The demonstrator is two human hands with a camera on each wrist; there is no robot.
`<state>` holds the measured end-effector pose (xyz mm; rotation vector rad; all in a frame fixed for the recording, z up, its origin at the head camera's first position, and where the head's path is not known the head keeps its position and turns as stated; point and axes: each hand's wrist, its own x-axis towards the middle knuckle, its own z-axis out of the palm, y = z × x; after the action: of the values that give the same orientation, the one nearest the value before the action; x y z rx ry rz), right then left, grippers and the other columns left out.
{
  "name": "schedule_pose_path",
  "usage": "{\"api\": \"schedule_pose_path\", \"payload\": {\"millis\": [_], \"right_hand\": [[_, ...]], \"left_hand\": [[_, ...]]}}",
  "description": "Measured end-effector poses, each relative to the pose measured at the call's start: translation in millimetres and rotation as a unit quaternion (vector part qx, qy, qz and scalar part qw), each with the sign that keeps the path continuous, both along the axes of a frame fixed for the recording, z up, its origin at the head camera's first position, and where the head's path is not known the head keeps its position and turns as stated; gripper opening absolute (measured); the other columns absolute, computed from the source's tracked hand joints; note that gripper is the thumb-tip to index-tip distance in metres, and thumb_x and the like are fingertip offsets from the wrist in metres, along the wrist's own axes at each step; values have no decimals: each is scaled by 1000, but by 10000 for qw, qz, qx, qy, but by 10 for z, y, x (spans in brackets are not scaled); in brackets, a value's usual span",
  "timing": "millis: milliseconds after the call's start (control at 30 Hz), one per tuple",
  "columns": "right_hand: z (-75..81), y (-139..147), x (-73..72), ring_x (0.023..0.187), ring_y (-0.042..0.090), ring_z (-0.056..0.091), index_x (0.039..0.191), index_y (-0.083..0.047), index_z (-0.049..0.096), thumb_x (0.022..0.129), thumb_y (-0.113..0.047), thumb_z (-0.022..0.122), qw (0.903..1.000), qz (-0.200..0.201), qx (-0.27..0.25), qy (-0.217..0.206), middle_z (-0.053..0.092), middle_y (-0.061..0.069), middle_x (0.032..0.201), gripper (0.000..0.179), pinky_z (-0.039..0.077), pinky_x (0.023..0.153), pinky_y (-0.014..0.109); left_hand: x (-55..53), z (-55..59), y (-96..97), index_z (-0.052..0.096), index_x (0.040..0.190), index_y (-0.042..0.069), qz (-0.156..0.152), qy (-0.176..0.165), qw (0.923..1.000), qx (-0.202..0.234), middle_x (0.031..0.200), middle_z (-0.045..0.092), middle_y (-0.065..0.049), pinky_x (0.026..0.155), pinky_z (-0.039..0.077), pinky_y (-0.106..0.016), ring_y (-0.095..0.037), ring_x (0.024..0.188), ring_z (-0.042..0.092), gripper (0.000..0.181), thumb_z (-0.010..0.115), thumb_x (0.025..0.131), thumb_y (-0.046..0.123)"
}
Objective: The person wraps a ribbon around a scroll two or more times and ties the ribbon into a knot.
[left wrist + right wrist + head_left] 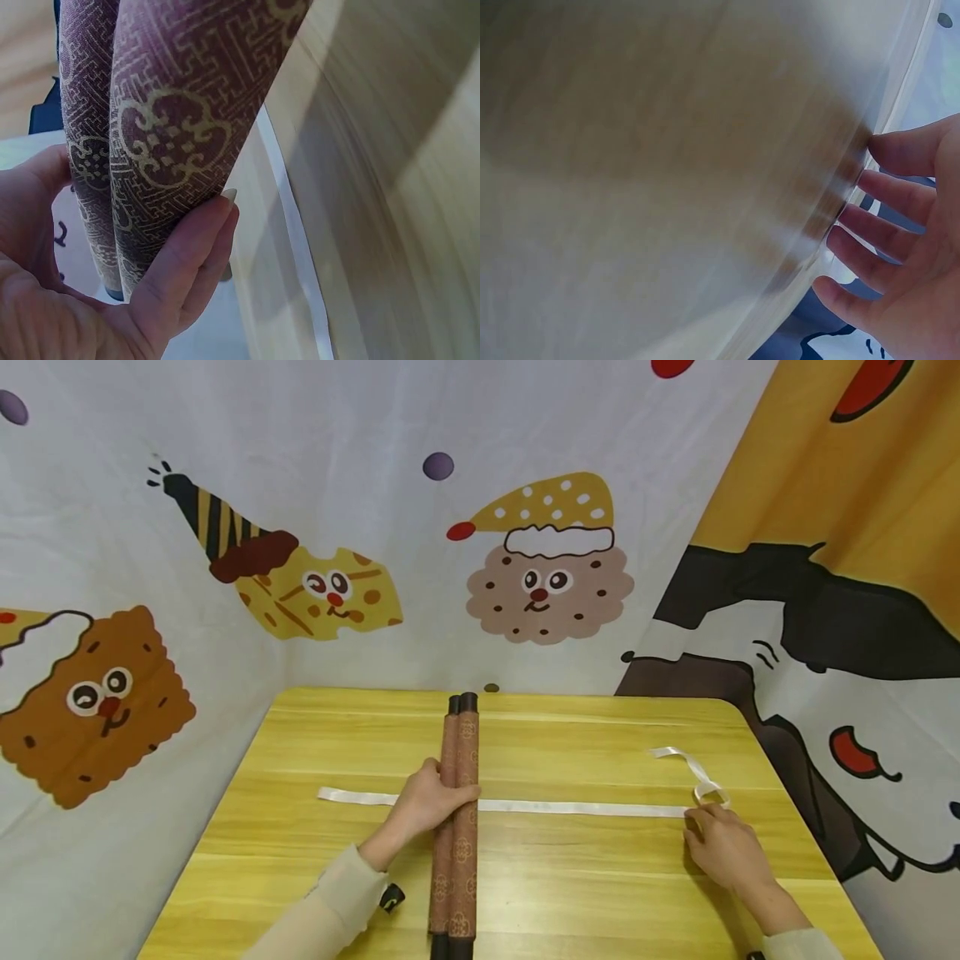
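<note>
Two rolled scrolls (pixel 467 860) in brown patterned cloth with dark end knobs lie side by side, upright in the head view across the middle of the table. My left hand (pixel 426 797) grips both around their middle, thumb (pixel 191 247) on one side and fingers on the other. A long white ribbon (pixel 577 807) runs left to right on the table and passes beneath the scrolls. At its right stretch, my right hand (pixel 727 847) rests its fingertips on the ribbon, fingers extended and spread in the right wrist view. Beyond them the ribbon loops and trails back.
The yellow wood-grain table (pixel 585 885) has rounded far corners. A curtain (pixel 360 468) with cartoon figures hangs behind and beside it. A small black object (pixel 392 897) sits by the left sleeve.
</note>
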<state>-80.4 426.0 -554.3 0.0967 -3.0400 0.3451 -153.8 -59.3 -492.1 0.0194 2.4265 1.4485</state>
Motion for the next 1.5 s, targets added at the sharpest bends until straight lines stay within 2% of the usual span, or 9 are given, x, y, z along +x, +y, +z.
{"api": "schedule_pose_path", "payload": {"millis": [167,300,467,633,867,1033,1267,1500], "right_hand": [[10,-1,3,104,50,64,118,6,71,89,-12,77,10000,-21,9,14,67,25,113,34,49,85,67],[13,-4,7,104,50,64,118,6,71,89,-12,76,10000,-18,-8,25,67,25,113,34,49,85,68],[18,-5,8,105,51,63,119,6,71,90,-11,76,10000,-17,12,24,67,26,114,34,48,86,68],[36,-9,17,105,52,62,118,8,70,89,-11,75,10000,-6,41,43,66,27,114,35,48,86,68],[34,-21,8,104,51,63,117,8,71,89,-10,76,10000,31,30,64,67,27,113,34,49,85,67],[15,-25,0,104,50,63,117,8,71,89,-10,77,10000,28,43,40,67,26,113,34,50,85,67],[2,-20,-7,103,50,64,116,8,71,89,-10,76,10000,37,43,45,67,25,112,33,50,84,67],[-16,-12,-1,104,51,63,117,8,71,89,-11,76,9999,44,57,90,67,26,113,34,49,84,68]], "left_hand": [[0,-57,170,49,127,-9,-76,-9,9999,71,96,64,-17,59,60,-37,-24,74,69,78,82,87,49],[3,-102,290,48,129,-11,-73,8,10000,33,97,64,-17,60,59,-38,-25,77,69,82,82,86,50],[6,-158,435,41,141,-15,-44,-67,10000,7,99,65,-18,60,59,-38,-26,78,69,95,82,85,50],[-6,-175,562,23,154,-19,-17,-64,9999,-100,102,65,-21,62,59,-39,-27,81,68,113,83,84,47],[2,-219,695,30,149,-19,-4,-51,9999,-154,93,64,-17,57,59,-37,-25,72,68,101,83,85,40],[18,-253,801,26,150,-23,22,109,9985,-529,86,66,-17,50,56,-34,-22,66,66,105,82,86,38],[44,-258,951,21,152,-24,9,193,9948,-996,89,68,-25,47,56,-35,-26,65,68,108,82,87,36],[57,-288,1020,27,149,-24,-18,228,9932,-1138,78,64,-19,45,54,-36,-26,57,65,100,80,86,33]]}}
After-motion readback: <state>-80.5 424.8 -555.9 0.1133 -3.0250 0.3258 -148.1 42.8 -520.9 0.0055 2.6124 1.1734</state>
